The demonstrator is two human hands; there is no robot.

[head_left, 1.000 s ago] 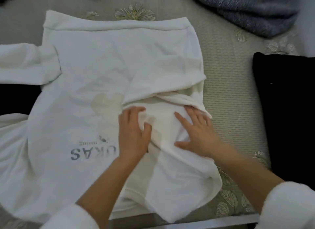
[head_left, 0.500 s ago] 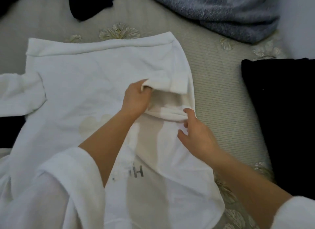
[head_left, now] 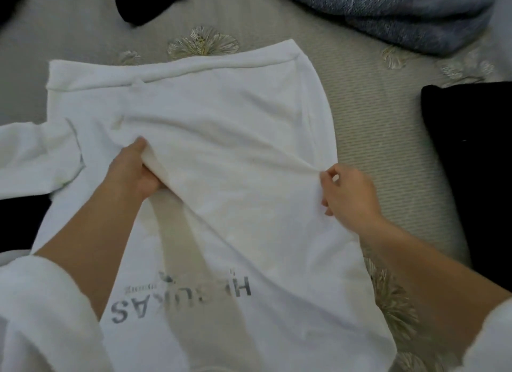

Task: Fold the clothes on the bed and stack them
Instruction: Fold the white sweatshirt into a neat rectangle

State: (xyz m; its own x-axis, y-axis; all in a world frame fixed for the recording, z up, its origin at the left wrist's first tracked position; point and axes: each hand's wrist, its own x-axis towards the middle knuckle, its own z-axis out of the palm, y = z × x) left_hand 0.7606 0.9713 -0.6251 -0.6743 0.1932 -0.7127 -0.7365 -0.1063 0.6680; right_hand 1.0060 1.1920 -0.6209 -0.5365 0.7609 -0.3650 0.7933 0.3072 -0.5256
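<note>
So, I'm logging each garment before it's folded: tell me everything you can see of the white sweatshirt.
The white sweatshirt is soft, thick-looking fabric, spread on the bed, hem band farthest from the person. Grey lettering near the person reads upside down, faint yellowish marks above it. One sleeve lies out to the left. The left hand grips a bunch of fabric mid-body; the right hand pinches the right edge, creases running between them.

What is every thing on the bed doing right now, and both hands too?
White sweatshirt, spread out, print up, not folded yet.
Sleeve, stretched out sideways.
Left hand, grips a bunch of the sweatshirt's cloth.
Right hand, pinches the sweatshirt's side edge.
Black cloth, lying flat beside the sweatshirt.
Blue-grey knit, crumpled, unfolded.
Dark garment, crumpled at the far edge.
</note>
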